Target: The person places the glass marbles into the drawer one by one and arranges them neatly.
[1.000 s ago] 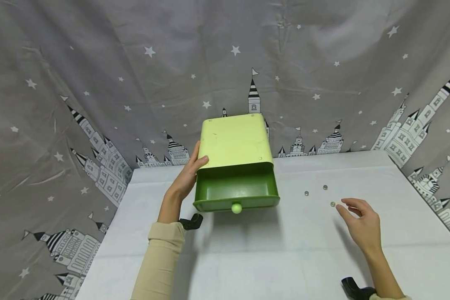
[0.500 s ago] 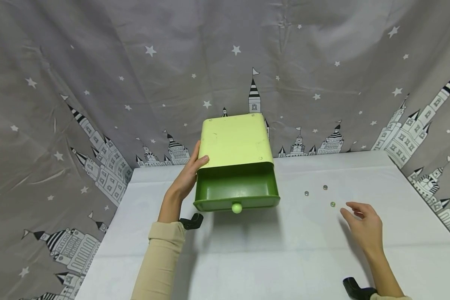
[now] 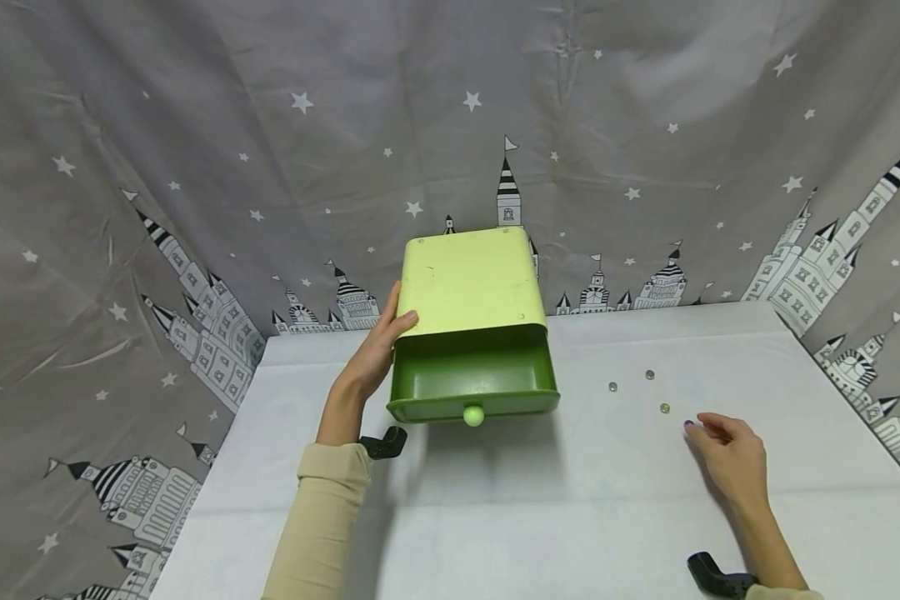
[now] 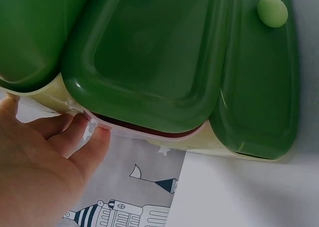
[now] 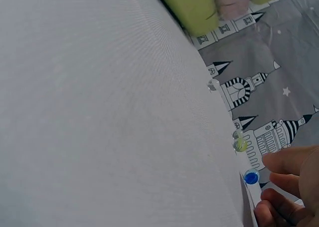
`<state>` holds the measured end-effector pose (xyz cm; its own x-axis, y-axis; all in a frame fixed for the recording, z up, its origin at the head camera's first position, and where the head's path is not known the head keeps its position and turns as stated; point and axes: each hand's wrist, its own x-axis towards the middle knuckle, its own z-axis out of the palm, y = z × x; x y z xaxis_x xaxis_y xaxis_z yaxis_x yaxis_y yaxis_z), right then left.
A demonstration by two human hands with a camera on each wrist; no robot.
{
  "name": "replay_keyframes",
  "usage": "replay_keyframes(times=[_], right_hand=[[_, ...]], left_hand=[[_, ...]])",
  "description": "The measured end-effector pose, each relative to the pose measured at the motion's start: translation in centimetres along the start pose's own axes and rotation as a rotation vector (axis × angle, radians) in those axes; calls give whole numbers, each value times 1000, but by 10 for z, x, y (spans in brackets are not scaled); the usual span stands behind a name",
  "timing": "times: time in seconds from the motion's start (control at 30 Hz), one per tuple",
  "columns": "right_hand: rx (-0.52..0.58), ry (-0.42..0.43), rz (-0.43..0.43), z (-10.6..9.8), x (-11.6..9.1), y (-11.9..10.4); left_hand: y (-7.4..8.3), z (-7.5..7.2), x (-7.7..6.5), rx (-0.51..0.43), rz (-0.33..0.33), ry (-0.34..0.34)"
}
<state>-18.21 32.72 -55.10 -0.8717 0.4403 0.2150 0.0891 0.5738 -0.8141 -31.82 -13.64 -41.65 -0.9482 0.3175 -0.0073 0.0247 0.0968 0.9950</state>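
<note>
A toy drawer cabinet [image 3: 468, 279] with a light yellow-green top stands tilted in the head view. Its upper green drawer [image 3: 480, 400] with a round knob is pulled out, and no contents show in it. My left hand [image 3: 371, 354] holds the cabinet's left side, thumb over the top front corner; in the left wrist view the fingertips [image 4: 102, 137] touch the side near a pink tier. My right hand [image 3: 731, 458] is low over the table, fingers loosely bent. A blue glass marble [image 5: 251, 177] lies right at its fingertips, seen whole.
Several small glass marbles lie on the white table [image 3: 495, 542] left of and beyond the right hand, one of them a greenish marble [image 3: 664, 408]. Lower closed drawers [image 4: 259, 77] show in the left wrist view. A grey castle-print curtain [image 3: 270, 167] hangs behind the table.
My right hand has drawn back slightly from the greenish marble and lowered towards the table. The blue marble now shows at the thumb tip. The left hand and cabinet have stayed put.
</note>
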Motion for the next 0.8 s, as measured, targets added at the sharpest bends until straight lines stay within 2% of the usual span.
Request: replay_keyframes(times=[0.4, 0.8], right_hand=[[-98, -30, -97, 5, 3, 8], [-147, -26, -135, 7, 1, 9]], left_hand=[[-1, 1, 1, 4, -3, 4], [0, 2, 0, -5, 3, 6]])
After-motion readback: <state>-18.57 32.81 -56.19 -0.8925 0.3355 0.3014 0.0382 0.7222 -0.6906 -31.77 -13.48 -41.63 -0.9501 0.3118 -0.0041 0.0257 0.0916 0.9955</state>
